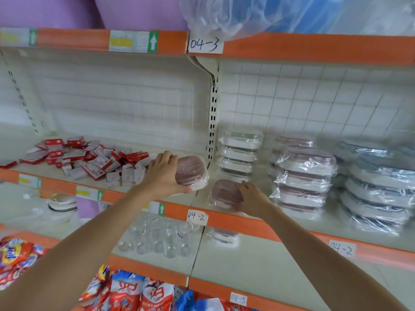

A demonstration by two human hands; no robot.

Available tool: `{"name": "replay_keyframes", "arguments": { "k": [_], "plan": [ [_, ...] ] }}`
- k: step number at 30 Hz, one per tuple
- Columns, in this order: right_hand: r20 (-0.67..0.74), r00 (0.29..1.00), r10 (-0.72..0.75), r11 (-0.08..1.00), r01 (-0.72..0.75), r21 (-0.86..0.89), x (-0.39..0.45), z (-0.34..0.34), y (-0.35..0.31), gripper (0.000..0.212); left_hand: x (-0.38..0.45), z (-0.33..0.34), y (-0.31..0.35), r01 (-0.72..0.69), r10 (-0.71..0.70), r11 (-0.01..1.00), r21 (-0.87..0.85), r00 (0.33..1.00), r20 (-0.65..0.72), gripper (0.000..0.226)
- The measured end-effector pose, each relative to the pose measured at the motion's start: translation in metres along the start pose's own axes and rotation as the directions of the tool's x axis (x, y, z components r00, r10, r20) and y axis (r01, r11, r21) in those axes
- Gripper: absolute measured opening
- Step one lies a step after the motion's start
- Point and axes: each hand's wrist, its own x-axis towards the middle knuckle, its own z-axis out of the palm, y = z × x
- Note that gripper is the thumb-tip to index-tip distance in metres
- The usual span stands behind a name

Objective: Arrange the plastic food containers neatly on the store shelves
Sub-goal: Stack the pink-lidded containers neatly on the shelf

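My left hand (164, 173) grips a small pink-lidded plastic container (190, 172), tilted, at the front of the middle shelf (292, 227). To its right a second pink-lidded container (225, 194) rests on that shelf, and my right hand (253, 198) holds its right side. Behind stand stacks of wrapped containers: a dark-lidded stack (240, 153), a pink-lidded stack (303, 176) and a blue-grey stack (379, 185). One more pink-lidded container (224, 236) sits on the shelf below.
Several red and white small boxes (89, 160) lie scattered on the left of the middle shelf. Clear glass cups (157, 239) stand on the lower shelf. Bright packets (125, 290) fill the bottom. A slotted upright post (213, 113) divides the two bays.
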Motion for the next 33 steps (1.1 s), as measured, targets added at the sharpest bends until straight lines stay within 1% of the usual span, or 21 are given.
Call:
{"name": "replay_keyframes", "arguments": {
  "k": [3,6,8,10,13,15,17,19,20,23,25,27,30,33],
  "plan": [
    [-0.003,1.0,-0.018,1.0,0.018,-0.007,0.006,0.0,0.001,0.081,0.015,0.0,0.012,-0.042,0.042,0.999,-0.002,0.999,0.033,0.103],
    [0.035,0.999,-0.008,1.0,0.009,-0.024,0.011,-0.004,0.001,0.082,0.028,0.009,0.032,-0.088,0.089,0.996,-0.028,0.995,0.052,0.106],
    [0.057,0.998,-0.027,0.999,0.028,-0.017,0.012,-0.01,0.002,0.093,0.033,0.019,0.046,-0.115,0.118,0.992,-0.044,0.99,0.074,0.109],
    [0.057,0.997,-0.047,0.998,0.044,0.05,0.006,-0.021,0.0,0.106,0.036,0.029,0.056,-0.137,0.143,0.989,-0.058,0.981,0.129,0.112],
    [0.002,0.995,-0.096,0.986,0.095,0.14,0.004,-0.046,0.0,0.112,0.047,0.036,0.069,-0.179,0.19,0.981,-0.08,0.968,0.166,0.107],
    [-0.018,0.993,-0.114,0.981,0.116,0.154,0.007,-0.059,0.004,0.105,0.057,0.041,0.078,-0.197,0.221,0.969,-0.149,0.962,0.162,0.102],
    [0.017,0.992,-0.123,0.986,0.12,0.12,0.009,-0.061,0.006,0.088,0.062,0.045,0.088,-0.22,0.264,0.95,-0.223,0.946,0.188,0.096],
    [0.047,0.991,-0.128,0.991,0.126,0.049,0.011,-0.056,0.009,0.072,0.065,0.05,0.093,-0.251,0.307,0.937,-0.242,0.923,0.233,0.095],
    [0.047,0.991,-0.124,0.992,0.123,0.04,0.011,-0.053,0.01,0.068,0.066,0.052,0.092,-0.259,0.319,0.936,-0.238,0.911,0.26,0.098],
    [0.029,0.992,-0.127,0.992,0.127,-0.001,0.012,-0.05,0.011,0.065,0.066,0.056,0.082,-0.213,0.279,0.95,-0.23,0.909,0.309,0.108],
    [0.038,0.993,-0.115,0.992,0.117,-0.04,0.015,-0.05,0.009,0.059,0.061,0.057,0.074,-0.138,0.198,0.97,-0.202,0.927,0.319,0.113],
    [0.055,0.993,-0.1,0.991,0.105,-0.081,0.017,-0.049,0.008,0.05,0.055,0.059,0.064,-0.083,0.12,0.988,-0.131,0.944,0.307,0.112],
    [0.028,0.996,-0.086,0.989,0.089,-0.12,0.015,-0.046,0.008,0.043,0.043,0.061,0.052,-0.043,0.071,0.994,-0.102,0.953,0.295,0.097],
    [0.0,0.999,-0.048,0.986,0.047,-0.157,0.007,-0.043,0.004,0.049,0.033,0.06,0.046,-0.006,0.052,0.99,-0.139,0.943,0.329,0.07]
  ]
}}
